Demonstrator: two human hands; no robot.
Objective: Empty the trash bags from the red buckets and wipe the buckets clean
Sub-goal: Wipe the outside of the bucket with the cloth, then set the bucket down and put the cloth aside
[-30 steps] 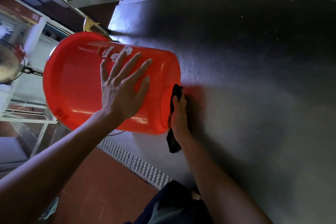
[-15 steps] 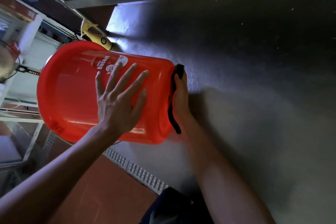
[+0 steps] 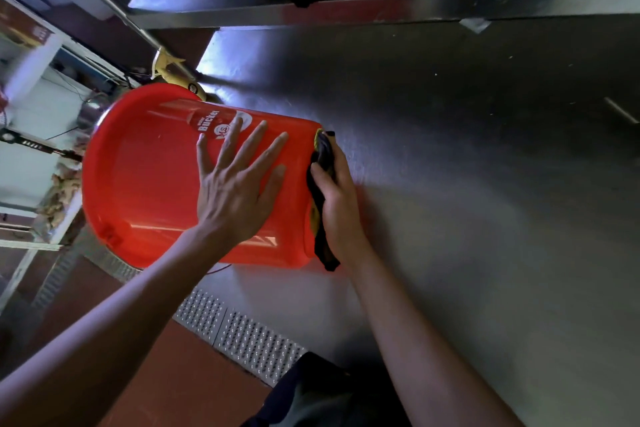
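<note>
We find one red bucket (image 3: pixel 145 184) lying on its side on a steel counter (image 3: pixel 485 184), its open mouth turned away toward the left and its base toward the right. White lettering on its wall reads "Bucket".

The left hand (image 3: pixel 239 191) lies flat on the upper side of the bucket wall, fingers straight and spread, palm pressing down; it grips nothing.

The right hand (image 3: pixel 337 198) is at the base end of the bucket. Its fingers and thumb are curled round a dark cloth (image 3: pixel 320 204), which it holds against the bucket's base. One end of the cloth sticks up past the fingertips; the other hangs below the heel of the hand, reaching the lower rim of the base. A yellowish patch shows within the cloth; we cannot tell what it is.

A raised steel ledge (image 3: pixel 381 10) runs along the far side of the counter. A perforated metal strip (image 3: pixel 242 333) borders the near edge, with red floor (image 3: pixel 156 374) below. A yellow object (image 3: pixel 169 69), unidentified, sits just beyond the bucket's rim.
</note>
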